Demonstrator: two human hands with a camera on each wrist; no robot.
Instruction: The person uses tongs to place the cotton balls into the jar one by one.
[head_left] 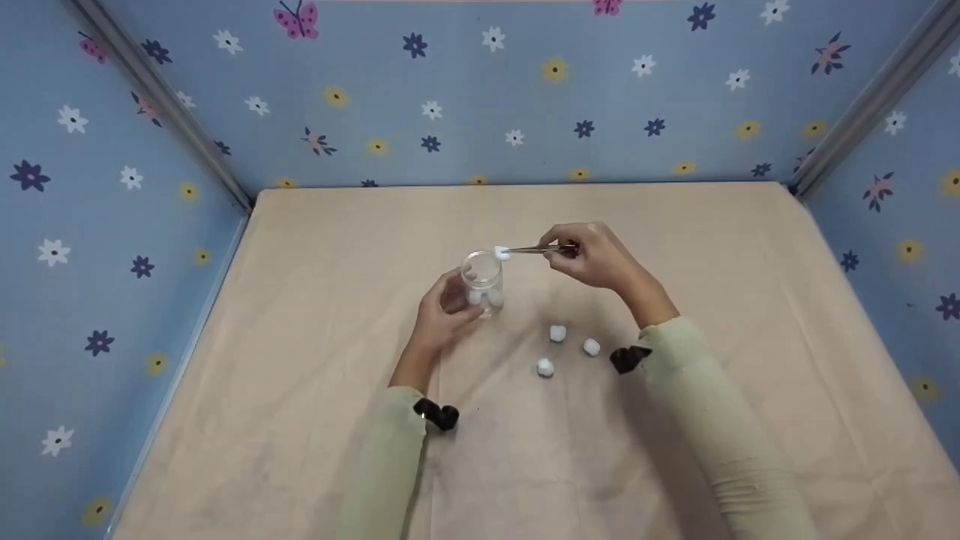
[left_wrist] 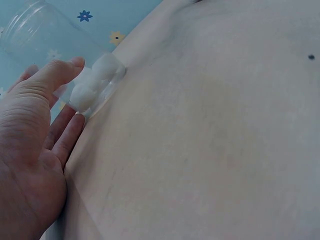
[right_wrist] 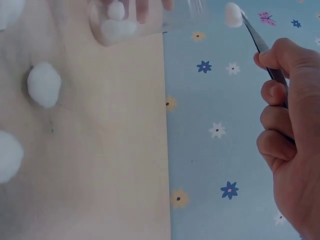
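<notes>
My left hand (head_left: 444,311) has its fingers and thumb curled round a clear jar (head_left: 486,285), white cotton balls (left_wrist: 104,66) at its bottom, roughly midway between the left and right edges of the desk (head_left: 322,300). My right hand (head_left: 596,255) pinches narrow tweezers (head_left: 527,250), whose tips grip another cotton ball (head_left: 502,253) just beside the jar's rim, toward the desk's right edge. Three loose balls (head_left: 557,334) lie farther from the far edge than the jar.
</notes>
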